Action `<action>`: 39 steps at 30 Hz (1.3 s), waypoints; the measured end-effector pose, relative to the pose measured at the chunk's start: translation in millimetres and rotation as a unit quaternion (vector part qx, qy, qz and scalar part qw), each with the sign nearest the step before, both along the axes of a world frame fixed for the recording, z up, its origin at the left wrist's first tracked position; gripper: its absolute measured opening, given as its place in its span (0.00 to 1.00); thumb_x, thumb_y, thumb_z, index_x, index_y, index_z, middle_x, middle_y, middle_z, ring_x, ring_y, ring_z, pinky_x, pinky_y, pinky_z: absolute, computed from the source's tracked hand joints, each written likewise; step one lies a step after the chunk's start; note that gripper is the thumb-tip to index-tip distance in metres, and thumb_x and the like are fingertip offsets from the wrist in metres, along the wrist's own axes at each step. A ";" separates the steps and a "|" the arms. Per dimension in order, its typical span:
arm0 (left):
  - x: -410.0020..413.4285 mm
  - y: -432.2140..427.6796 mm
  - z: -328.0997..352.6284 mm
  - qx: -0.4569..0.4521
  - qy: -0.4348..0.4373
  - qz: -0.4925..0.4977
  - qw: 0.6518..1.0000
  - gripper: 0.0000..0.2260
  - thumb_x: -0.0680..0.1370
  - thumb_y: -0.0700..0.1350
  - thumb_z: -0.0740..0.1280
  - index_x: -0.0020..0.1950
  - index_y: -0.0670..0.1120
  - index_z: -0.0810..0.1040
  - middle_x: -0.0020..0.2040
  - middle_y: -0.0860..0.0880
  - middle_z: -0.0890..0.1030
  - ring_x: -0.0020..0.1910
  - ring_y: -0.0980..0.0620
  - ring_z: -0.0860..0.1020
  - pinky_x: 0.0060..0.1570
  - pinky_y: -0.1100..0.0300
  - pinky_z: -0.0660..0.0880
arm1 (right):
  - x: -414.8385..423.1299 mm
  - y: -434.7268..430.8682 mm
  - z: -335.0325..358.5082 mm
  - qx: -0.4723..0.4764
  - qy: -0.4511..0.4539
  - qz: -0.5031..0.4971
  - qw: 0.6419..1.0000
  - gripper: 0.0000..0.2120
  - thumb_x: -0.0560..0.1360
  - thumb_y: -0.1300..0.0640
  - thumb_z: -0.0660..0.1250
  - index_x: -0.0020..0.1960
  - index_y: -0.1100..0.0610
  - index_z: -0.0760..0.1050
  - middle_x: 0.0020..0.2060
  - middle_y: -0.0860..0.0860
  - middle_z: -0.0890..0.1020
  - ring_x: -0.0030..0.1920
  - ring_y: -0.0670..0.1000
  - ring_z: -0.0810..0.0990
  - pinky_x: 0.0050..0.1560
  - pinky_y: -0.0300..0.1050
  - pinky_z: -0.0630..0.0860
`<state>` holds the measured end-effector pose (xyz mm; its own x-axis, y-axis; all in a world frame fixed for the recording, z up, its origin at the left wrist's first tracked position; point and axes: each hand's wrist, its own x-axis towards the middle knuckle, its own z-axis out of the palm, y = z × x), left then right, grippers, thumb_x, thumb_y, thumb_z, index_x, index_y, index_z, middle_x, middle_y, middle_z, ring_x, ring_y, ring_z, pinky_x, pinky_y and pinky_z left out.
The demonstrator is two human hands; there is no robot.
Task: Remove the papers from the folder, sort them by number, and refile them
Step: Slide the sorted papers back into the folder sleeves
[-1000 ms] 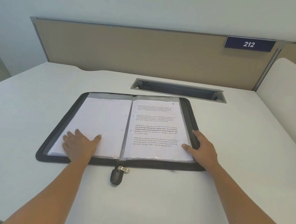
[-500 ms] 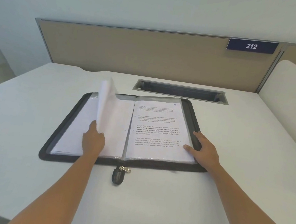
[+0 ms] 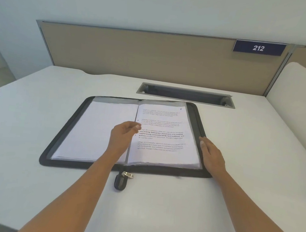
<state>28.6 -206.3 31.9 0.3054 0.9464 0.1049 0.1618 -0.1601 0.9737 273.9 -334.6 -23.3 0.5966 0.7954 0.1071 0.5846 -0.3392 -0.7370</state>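
Observation:
A black zip folder (image 3: 66,127) lies open on the white desk. Its left side shows a blank white sheet (image 3: 94,128) in a clear sleeve. The right side shows a printed page (image 3: 161,154) with a handwritten 6 at its top right corner. My left hand (image 3: 121,137) hovers over the folder's spine, fingers curled with the thumb near the fingertips, and I see nothing between them. My right hand (image 3: 212,154) rests flat on the folder's right edge with straight fingers, beside the stack of sleeves.
The folder's zipper pull (image 3: 122,180) sticks out over the desk toward me. A recessed cable tray (image 3: 186,95) is set into the desk behind the folder. A beige partition (image 3: 154,59) with a 212 sign (image 3: 258,48) closes the back.
My left hand lifted a sleeve from the left side and turned it over to the right. The right page's number changed from 7 to 6. My right hand stayed put.

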 end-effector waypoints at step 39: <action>-5.7 3.5 3.8 -0.092 -0.042 -0.016 0.995 0.25 0.77 0.44 0.68 0.73 0.48 0.65 0.62 0.46 0.77 0.59 0.49 0.76 0.60 0.57 0.71 | 1.4 0.0 -0.5 -0.071 -0.032 0.017 0.997 0.35 0.72 0.40 0.68 0.74 0.49 0.61 0.74 0.46 0.61 0.73 0.50 0.61 0.72 0.52 0.60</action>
<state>22.8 -202.8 35.7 0.3331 0.9419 -0.0431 0.0754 0.0189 0.9970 275.3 -334.6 -23.8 0.5642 0.8251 0.0299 0.6422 -0.4158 -0.6440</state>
